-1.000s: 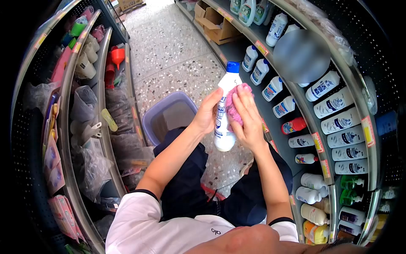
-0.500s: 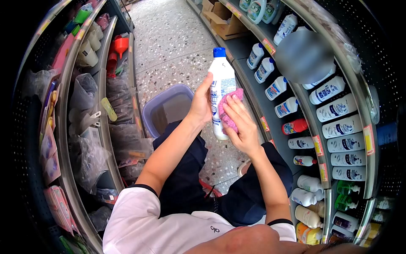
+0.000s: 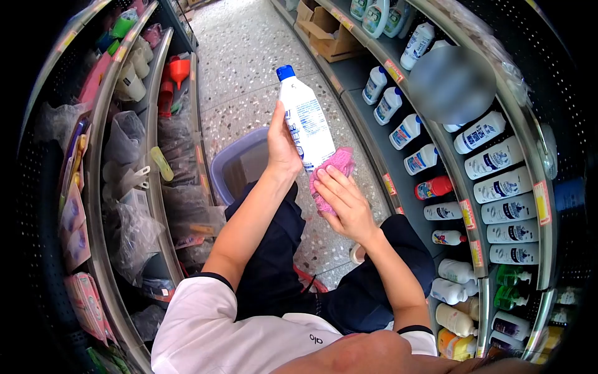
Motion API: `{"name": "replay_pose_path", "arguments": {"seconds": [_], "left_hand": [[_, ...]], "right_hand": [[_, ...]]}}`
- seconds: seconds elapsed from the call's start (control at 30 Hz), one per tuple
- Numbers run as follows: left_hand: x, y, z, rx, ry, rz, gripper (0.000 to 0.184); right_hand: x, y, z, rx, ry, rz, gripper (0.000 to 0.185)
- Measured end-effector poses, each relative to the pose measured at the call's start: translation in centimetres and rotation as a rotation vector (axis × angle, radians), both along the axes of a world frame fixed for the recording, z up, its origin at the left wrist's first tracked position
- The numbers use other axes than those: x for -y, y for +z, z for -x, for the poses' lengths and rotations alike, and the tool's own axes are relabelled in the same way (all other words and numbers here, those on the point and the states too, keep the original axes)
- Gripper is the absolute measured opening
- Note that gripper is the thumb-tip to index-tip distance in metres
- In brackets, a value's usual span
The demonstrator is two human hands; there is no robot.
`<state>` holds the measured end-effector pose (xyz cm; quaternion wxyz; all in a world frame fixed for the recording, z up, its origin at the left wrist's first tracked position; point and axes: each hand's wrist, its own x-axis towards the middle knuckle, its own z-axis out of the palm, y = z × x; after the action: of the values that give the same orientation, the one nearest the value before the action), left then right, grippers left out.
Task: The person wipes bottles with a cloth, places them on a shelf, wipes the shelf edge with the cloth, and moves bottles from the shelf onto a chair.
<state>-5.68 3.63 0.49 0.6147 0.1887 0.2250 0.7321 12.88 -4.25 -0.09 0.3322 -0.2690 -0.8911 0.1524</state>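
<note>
- Our left hand [image 3: 283,149] grips the white bottle [image 3: 308,124], thumb along its side, its other fingers hidden behind.
- Our right hand [image 3: 347,206] presses the pink cloth [image 3: 341,161] against the bottle's base, fingers close together.
- The bottle tilts above the floor [image 3: 243,62], blue cap [image 3: 285,72] farthest from us.
- The purple basin [image 3: 218,173] sits on the floor.

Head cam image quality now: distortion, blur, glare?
Head view: fisheye bows the shelf edges, corners black; round blurred patch masks part of the right-hand shelves; floor brightest toward the top; bottle and pink cloth outlines clear.
</note>
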Motion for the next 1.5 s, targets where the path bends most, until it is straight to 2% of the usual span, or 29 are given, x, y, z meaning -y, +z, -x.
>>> {"name": "replay_pose_path", "arguments": {"seconds": [0.33,0.5,0.63,0.73,0.87,1.0,1.23,1.27,1.4,1.5], "left_hand": [[0.1,0.3,-0.1,0.068,-0.095,-0.052,0.066],[0.2,0.1,-0.2,0.082,-0.12,-0.116,0.066],[0.1,-0.1,-0.8,0.075,-0.033,-0.081,0.063],[0.1,-0.1,-1.7,0.024,0.089,-0.029,0.056],[-0.2,0.1,-1.9,0.037,0.165,0.01,0.048],[0.0,0.7,-2.3,0.041,0.185,0.072,0.046],[-0.5,0.8,-2.7,0.067,0.231,0.022,0.047],[-0.6,0.9,-2.8,0.071,0.236,0.011,0.047],[-0.4,1.5,-3.3,0.061,0.256,0.006,0.048],[-0.5,1.3,-3.5,0.051,0.257,-0.037,0.048]], "right_hand": [[-1.2,0.2,-0.9,-0.277,0.153,0.175,0.048],[-0.7,-0.3,-0.5,-0.343,0.038,0.201,0.048],[-0.7,-1.7,0.8,-0.451,-0.13,0.205,0.05],[-0.2,-2.6,2.0,-0.421,-0.264,0.105,0.053],[0.4,-3.5,2.8,-0.065,-0.352,-0.193,0.058],[-0.1,-4.4,3.2,0.122,-0.432,-0.452,0.058],[-1.8,-2.9,3.6,-0.332,-0.435,-0.174,0.061],[-1.8,-2.5,3.8,-0.364,-0.458,-0.143,0.053],[-2.5,-2.9,4.1,-0.662,-0.495,0.124,0.039],[-2.9,-3.2,4.5,-0.886,-0.518,0.364,0.036]]}}
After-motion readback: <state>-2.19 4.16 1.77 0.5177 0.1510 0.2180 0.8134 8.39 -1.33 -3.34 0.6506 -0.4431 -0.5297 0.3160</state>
